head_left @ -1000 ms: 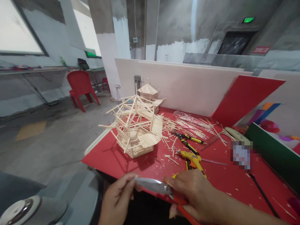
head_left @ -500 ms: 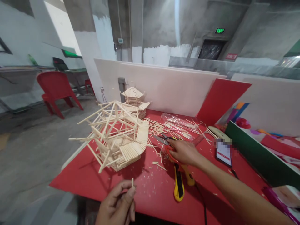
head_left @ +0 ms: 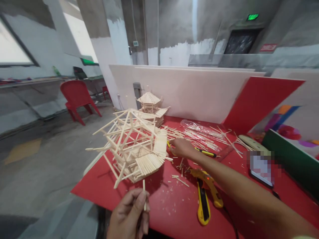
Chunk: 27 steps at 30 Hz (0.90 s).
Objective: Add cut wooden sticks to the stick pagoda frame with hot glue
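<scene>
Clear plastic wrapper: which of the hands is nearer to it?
Right: the right hand is just left and in front of the wrapper; the left hand, holding a stick, is farther off, at the table's near edge.

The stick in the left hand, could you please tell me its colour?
The stick is pale cream, best seen in the head view.

Bare left hand — rounded thumb tip, bare right hand, long right forearm — bare too

Matt wooden stick, glossy wrapper
</scene>
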Each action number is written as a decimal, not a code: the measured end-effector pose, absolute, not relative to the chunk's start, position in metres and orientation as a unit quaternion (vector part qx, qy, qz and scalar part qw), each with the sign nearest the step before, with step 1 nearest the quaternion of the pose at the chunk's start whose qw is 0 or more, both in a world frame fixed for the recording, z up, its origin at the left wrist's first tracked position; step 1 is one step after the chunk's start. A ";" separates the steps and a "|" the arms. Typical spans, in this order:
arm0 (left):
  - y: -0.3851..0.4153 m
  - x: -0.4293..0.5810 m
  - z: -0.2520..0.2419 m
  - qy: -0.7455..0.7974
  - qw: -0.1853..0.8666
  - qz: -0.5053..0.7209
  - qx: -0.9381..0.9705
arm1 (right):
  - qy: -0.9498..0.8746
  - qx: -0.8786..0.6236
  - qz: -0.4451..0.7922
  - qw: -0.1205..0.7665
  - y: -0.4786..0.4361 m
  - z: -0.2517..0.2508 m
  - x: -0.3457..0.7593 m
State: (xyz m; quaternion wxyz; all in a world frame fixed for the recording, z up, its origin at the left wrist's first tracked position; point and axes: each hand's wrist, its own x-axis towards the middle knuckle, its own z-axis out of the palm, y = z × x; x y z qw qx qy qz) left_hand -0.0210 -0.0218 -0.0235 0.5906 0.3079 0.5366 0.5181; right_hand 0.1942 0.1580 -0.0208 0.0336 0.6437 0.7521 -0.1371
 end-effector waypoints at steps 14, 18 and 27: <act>0.002 -0.022 -0.005 0.494 0.655 0.543 0.179 | 0.838 0.494 -0.161 -0.166 0.067 0.038 0.223; 0.008 -0.019 -0.005 0.507 0.644 0.548 0.168 | 0.903 0.352 -0.097 -0.227 0.057 0.057 0.194; 0.012 -0.016 -0.004 0.542 0.613 0.548 0.174 | 0.951 0.261 -0.056 -0.155 0.076 0.052 0.137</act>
